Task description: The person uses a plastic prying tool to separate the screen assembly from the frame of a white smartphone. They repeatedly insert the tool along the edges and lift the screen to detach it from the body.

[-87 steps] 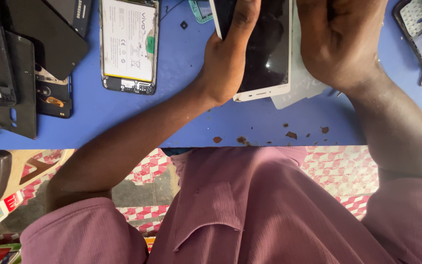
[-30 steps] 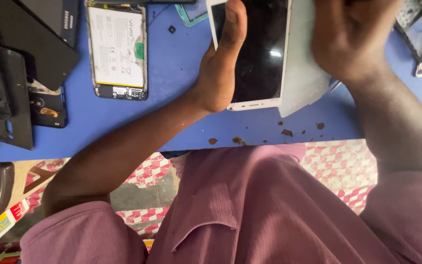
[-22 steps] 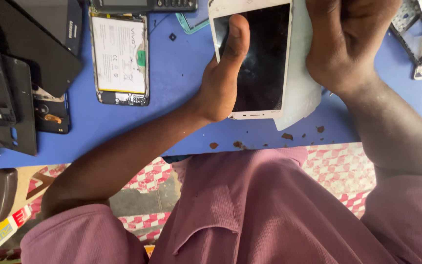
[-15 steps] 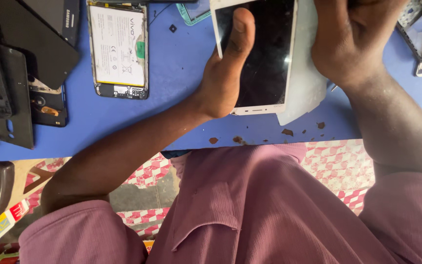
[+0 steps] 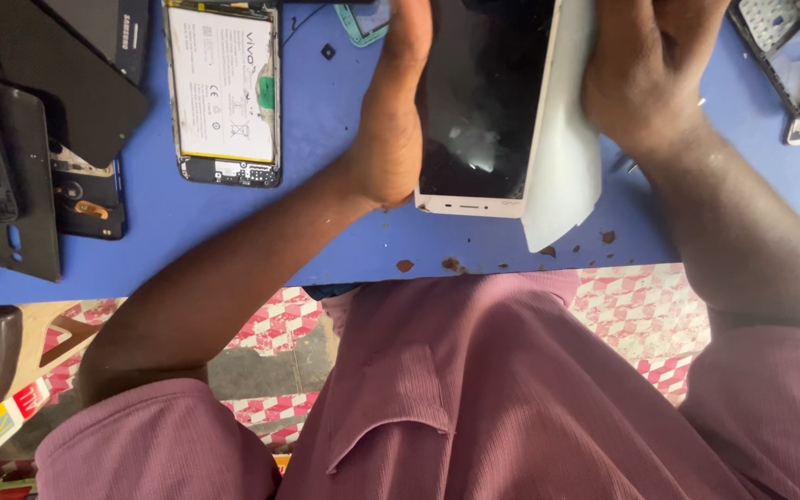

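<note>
Both hands work one white-framed phone (image 5: 483, 120) near the blue tabletop's (image 5: 344, 250) front edge: the left hand (image 5: 395, 120) has its grip clamped along the left side, while the right hand (image 5: 645, 69) is closed on the pale back cover (image 5: 562, 157) lifting off its right side. Separating it well likely means steady, even leverage. Its dark screen is glossy, reflecting light.

Left hand (image 5: 391, 120): forearm runs up from lower left, wrist straight, palm turned inward, thumb stretched upward, fingers curled in a grip, fingertips hidden. Right hand (image 5: 645, 69): forearm comes in from right edge, wrist bent inward, back of hand facing camera, fingers closed and curled downward, tips out of sight. Both hands near each other, not touching. Mauve sleeves at both upper arms.
</note>
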